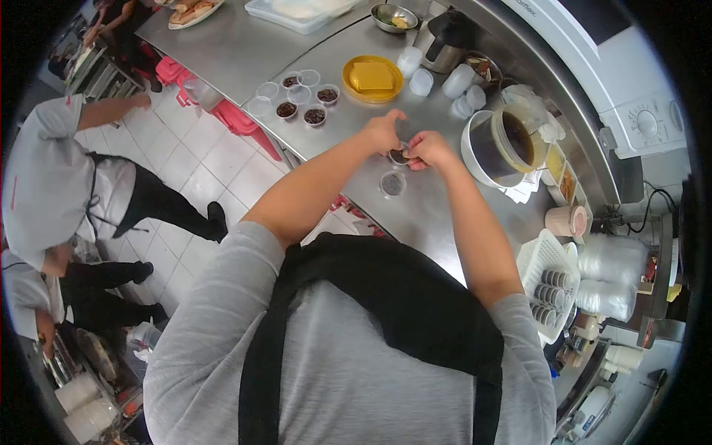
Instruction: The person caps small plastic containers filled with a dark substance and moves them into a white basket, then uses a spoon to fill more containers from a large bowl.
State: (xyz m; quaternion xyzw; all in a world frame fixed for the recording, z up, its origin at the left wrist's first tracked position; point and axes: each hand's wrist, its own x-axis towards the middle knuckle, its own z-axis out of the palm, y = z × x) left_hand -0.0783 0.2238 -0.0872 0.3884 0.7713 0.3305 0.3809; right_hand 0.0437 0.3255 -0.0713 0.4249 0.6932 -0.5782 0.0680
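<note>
A small clear sauce cup (398, 157) with dark contents stands on the steel counter between my two hands. My right hand (432, 150) pinches its right rim, fingers bent. My left hand (383, 133) is at the cup's far left side, one finger sticking out away from it; its grip is partly hidden. Just nearer to me stands another clear cup (392, 184), apart from both hands. To the left are several cups of dark sauce (315, 116) and clear round lids (299, 94).
Behind my hands is a yellow dish (372, 78). Stacked clear cups (421, 82) and a metal pitcher (437, 48) stand farther back. A bucket of dark liquid (512, 141) is at right, above a white basket (546, 282). Co-workers (55, 170) stand at left.
</note>
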